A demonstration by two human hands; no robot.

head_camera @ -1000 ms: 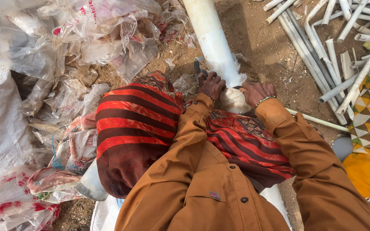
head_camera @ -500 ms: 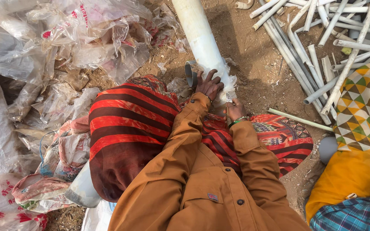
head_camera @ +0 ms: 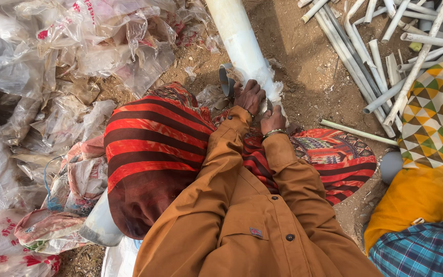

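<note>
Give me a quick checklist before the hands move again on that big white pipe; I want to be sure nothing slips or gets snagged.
1. Left hand on the white pipe: ok, it rests on top of it.
2. Right hand on the pipe: ok, it touches the pipe's near part.
3. Tool in either hand: cannot tell, the fingers hide it.
4. Curved grey piece left of the pipe: ok, lying beside the left hand, not under it.
5. Thin pipes on the right: ok, apart from both hands.
6. Striped red cloth near the wrists: cannot tell whether it is clear of them.
</note>
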